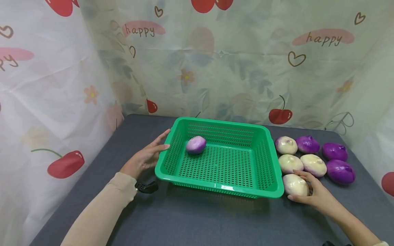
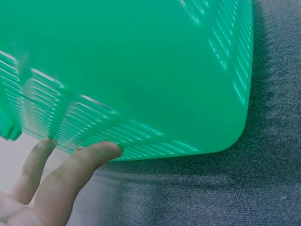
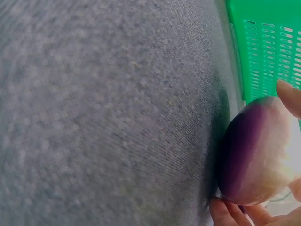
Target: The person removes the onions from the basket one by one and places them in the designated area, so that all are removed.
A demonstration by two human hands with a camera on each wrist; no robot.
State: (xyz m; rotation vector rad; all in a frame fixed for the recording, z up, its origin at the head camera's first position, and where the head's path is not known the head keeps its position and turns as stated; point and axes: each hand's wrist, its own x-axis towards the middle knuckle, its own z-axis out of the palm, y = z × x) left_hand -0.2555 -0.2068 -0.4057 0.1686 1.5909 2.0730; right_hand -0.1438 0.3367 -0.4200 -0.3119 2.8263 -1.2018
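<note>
A green plastic basket [image 1: 215,191] with slotted walls sits on the table, and a purple turnip [image 1: 196,145] lies inside near its left wall. My left hand [image 1: 147,158] is at the basket's left side, its thumb and a finger reaching to the rim. In the left wrist view, fingertips [image 2: 110,149] touch the slotted outer wall low down. At the basket's front right corner, my right hand [image 1: 317,193] grips a white-topped turnip [image 1: 294,185], thumb in front and fingers behind. The right wrist view shows that turnip's [image 3: 256,150] purple underside close to the table.
Several more turnips stand right of the basket: white-topped ones [image 1: 313,165] nearer it, purple ones [image 1: 340,172] farther right. Grey cloth [image 1: 197,218] covers the table. A printed curtain [image 1: 231,78] hangs behind and at the sides.
</note>
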